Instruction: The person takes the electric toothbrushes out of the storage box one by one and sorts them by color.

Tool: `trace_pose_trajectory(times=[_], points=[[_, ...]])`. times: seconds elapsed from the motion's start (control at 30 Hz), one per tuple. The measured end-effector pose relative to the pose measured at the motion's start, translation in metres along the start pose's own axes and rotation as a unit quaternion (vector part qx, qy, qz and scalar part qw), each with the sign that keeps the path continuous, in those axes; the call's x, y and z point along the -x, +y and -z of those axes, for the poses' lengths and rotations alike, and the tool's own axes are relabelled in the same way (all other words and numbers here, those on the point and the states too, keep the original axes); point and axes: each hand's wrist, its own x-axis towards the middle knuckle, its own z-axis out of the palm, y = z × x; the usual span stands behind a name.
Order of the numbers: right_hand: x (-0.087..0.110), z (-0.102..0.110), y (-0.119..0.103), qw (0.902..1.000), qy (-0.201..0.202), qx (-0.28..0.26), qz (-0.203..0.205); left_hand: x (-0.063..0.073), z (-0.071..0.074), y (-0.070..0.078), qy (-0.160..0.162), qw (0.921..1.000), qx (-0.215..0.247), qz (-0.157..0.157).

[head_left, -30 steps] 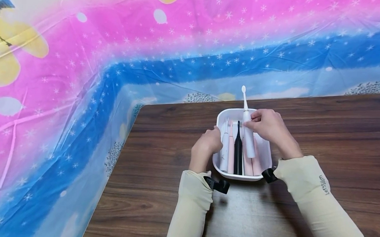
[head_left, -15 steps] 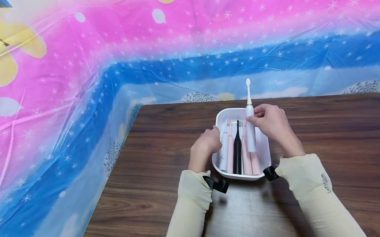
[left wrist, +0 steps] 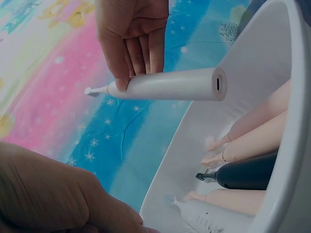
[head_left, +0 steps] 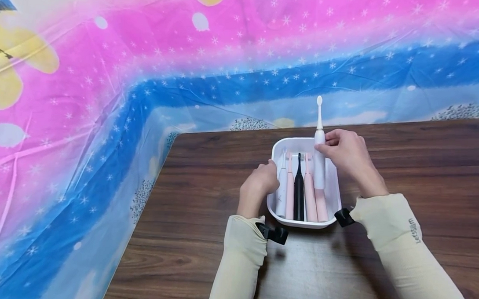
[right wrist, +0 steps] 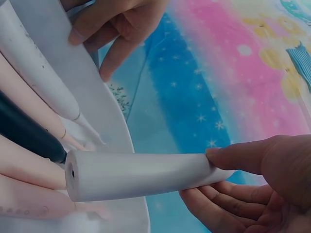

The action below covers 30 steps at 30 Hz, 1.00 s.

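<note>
My right hand point(head_left: 350, 154) pinches a white electric toothbrush point(head_left: 319, 172) by its upper handle, between thumb and fingers. The brush stands nearly upright above the right part of a white plastic bin point(head_left: 335, 192), head at the top; its base with a dark slot shows in the left wrist view. My left hand point(head_left: 261, 180) grips the bin's left wall, thumb inside, as the right wrist view shows. Side by side in the bin lie a patterned white toothbrush point(head_left: 282, 193), a black toothbrush point(head_left: 299, 196) and several pink ones point(head_left: 311, 198).
The bin stands on a dark wood-grain table point(head_left: 198, 209). Behind and to the left hangs a pink and blue patterned cloth point(head_left: 210, 84), close to the table's edge. A black wrist mount point(head_left: 274, 233) sits on each sleeve near the bin's front.
My right hand has moved the white toothbrush to the right and slightly up, turning it more upright. The pink toothbrushes beneath show more. My left hand stays on the bin.
</note>
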Motion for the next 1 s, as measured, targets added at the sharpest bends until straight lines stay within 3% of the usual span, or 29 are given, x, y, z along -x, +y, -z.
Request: trace_pose_trajectory(times=[0.67,1.0], points=[[-0.003,0.018,0.006,0.9988,0.047,0.006,0.015,0.001,-0.001,0.0,-0.004,1.0,0.002,0.002],[-0.004,0.03,0.012,0.9977,0.068,-0.004,-0.004,0.002,0.0,0.0,-0.004,1.0,0.001,0.001]])
